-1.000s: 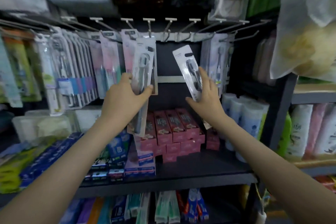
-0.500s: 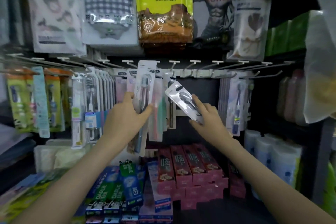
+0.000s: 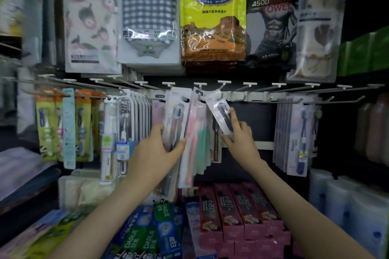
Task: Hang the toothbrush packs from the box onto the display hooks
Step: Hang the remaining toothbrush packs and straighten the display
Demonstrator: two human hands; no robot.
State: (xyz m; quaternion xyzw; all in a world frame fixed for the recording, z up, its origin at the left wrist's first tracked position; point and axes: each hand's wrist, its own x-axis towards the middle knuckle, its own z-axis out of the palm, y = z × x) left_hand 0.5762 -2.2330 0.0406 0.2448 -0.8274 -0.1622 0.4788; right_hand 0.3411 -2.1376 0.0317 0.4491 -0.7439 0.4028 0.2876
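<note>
— The right hand (image 3: 242,139) pinches a small pack (image 3: 219,109) by its lower end. It's tilted, with its top up at the hooks (image 3: 240,90), centre frame. Threaded on? Probably not yet, but it's hard to tell.
— And the left hand (image 3: 155,149)?
— Fingers and thumb are curled round a few more packs (image 3: 176,111), left of centre, unhung. Many hang already. The box is out of sight.
— Any writing?
— DARLIE on the green cartons (image 3: 164,227), lower centre. 老郭 on the yellow bag (image 3: 212,17), and 450D on the black packet (image 3: 271,27).
</note>
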